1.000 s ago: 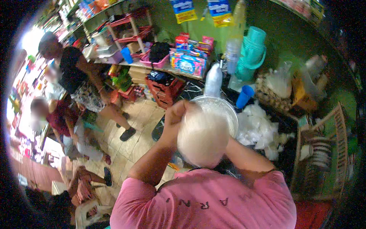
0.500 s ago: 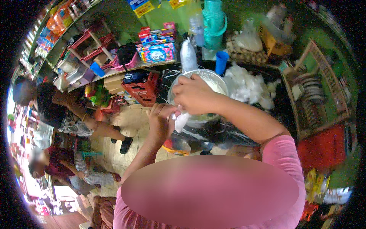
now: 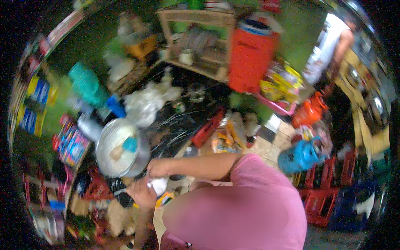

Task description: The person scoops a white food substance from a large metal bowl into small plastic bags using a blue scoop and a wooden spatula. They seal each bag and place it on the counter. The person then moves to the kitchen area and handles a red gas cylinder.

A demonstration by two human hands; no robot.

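My left hand (image 3: 141, 193) and my right hand (image 3: 159, 168) are close together, just off the near right side of a large metal pot (image 3: 144, 155). Between them hangs a small clear plastic bag filled with something white (image 3: 158, 186); the fingers of both hands are closed at its top, though blur softens the detail. White powder (image 3: 109, 151) fills much of the pot. Lying on the powder are a teal scoop or cup (image 3: 129, 144) and a small tan patch (image 3: 116, 153) that I cannot make out.
A heap of clear plastic bags (image 3: 143, 102) lies on the black marbled table (image 3: 173, 129), beside a blue cup (image 3: 116, 106). Behind stand a wooden dish rack (image 3: 196, 16) and a red drink cooler (image 3: 252, 58). A blue gas cylinder (image 3: 301, 156) is at right; another person (image 3: 329, 48) stands beyond.
My view has swung to the right, bringing the cooler and gas cylinder into sight. My hands and the plastic bag have moved from over the pot's rim to beside it, nearer my body.
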